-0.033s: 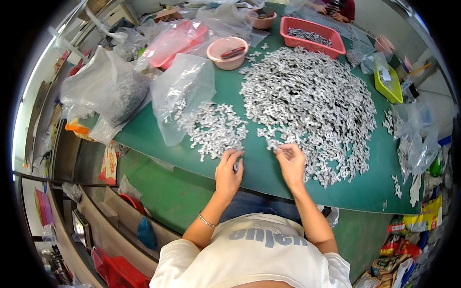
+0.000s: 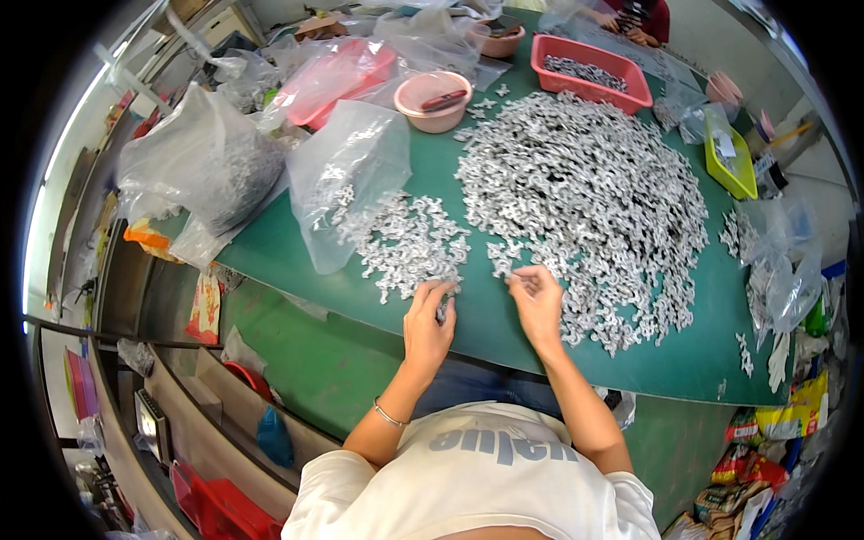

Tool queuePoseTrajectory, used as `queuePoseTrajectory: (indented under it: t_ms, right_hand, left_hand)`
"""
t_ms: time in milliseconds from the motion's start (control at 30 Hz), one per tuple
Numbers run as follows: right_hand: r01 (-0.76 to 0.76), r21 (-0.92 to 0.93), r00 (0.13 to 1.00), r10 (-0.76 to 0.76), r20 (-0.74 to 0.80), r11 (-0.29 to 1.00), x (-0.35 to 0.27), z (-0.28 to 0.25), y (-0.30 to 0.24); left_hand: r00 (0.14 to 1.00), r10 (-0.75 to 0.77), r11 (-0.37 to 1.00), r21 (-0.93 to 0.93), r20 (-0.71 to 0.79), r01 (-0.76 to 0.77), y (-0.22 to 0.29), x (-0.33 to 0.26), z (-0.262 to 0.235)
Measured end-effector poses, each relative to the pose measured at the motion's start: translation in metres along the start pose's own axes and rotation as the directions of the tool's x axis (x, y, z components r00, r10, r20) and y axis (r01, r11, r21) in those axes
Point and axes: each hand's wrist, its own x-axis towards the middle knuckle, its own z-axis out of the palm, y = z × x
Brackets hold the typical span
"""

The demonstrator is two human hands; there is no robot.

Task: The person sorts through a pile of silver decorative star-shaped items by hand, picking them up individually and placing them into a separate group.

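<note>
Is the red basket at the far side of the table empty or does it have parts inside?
Not empty. The red basket has a thin layer of small grey parts on its bottom, well below the rim.

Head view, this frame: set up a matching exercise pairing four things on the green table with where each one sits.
Things:
1. big heap of small grey parts
2. pink bowl
3. red tray
4. yellow-green tray

Places:
A. far edge of the table, beyond the heap
B. right side of the table
C. middle of the table, just past the right hand
D. far left of the heap, behind a clear bag

Pairs: 1-C, 2-D, 3-A, 4-B
</note>
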Motion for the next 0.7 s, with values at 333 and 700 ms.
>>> queuePoseTrajectory:
  t_ms: [333,700]
  right_hand:
    - [0.342,-0.507,0.937,-0.246,0.249,0.791,-0.001,0.072,0.006]
    - [0.325,-0.72,0.939,-0.298,0.17,0.613,0.011,0.146,0.015]
  left_hand:
    - [0.968,-0.037,0.999,-0.029,-0.249,0.03,-0.051,0.008,-0.05]
    - [0.938,-0.081,0.996,-0.072,-0.338,0.06,-0.074,0.009,-0.057]
